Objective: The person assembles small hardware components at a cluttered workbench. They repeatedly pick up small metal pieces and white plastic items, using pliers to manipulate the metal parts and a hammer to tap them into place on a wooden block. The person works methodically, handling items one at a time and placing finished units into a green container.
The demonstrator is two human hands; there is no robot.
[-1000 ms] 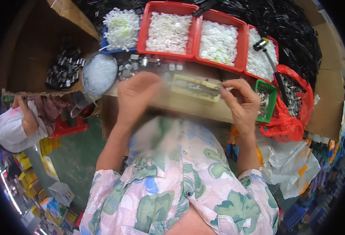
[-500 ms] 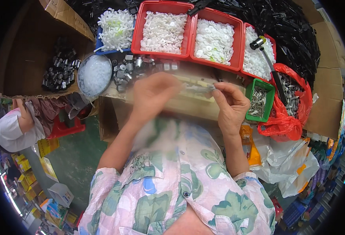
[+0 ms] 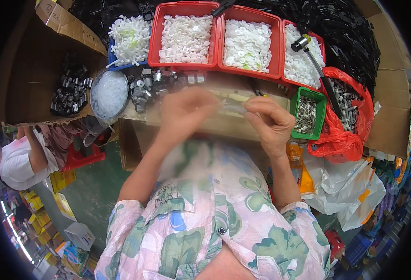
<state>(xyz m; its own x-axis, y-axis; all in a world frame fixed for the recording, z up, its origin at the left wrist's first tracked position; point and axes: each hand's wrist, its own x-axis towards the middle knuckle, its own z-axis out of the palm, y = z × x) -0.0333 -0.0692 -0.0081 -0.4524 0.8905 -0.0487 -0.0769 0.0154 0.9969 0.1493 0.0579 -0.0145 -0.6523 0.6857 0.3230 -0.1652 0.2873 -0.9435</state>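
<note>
My right hand (image 3: 271, 122) is closed, with thumb and forefinger pinched on a small whitish part (image 3: 233, 108). This part spans the gap towards my left hand, and its exact kind is too blurred to make out. My left hand (image 3: 187, 111) is level with it on the other side, near the part's left end. Blur smears its fingers, so its grip cannot be read. Both hands are over the pale work surface (image 3: 261, 132), close to my body. Right of my right hand stands a green tray (image 3: 322, 115) of small metal pins.
Red trays (image 3: 218, 65) of white plastic pieces line the back, beside a blue tray (image 3: 112, 62) of white pieces. A round bowl (image 3: 108, 95), metal parts (image 3: 142, 88) and a box (image 3: 16, 100) are left. A hammer (image 3: 330, 93) leans by a red bag (image 3: 343, 145). Another person (image 3: 26, 156) is far left.
The view has shifted slightly, so the trays sit a little further left. My right hand has moved slightly towards my left hand, and the pinched part stays between them.
</note>
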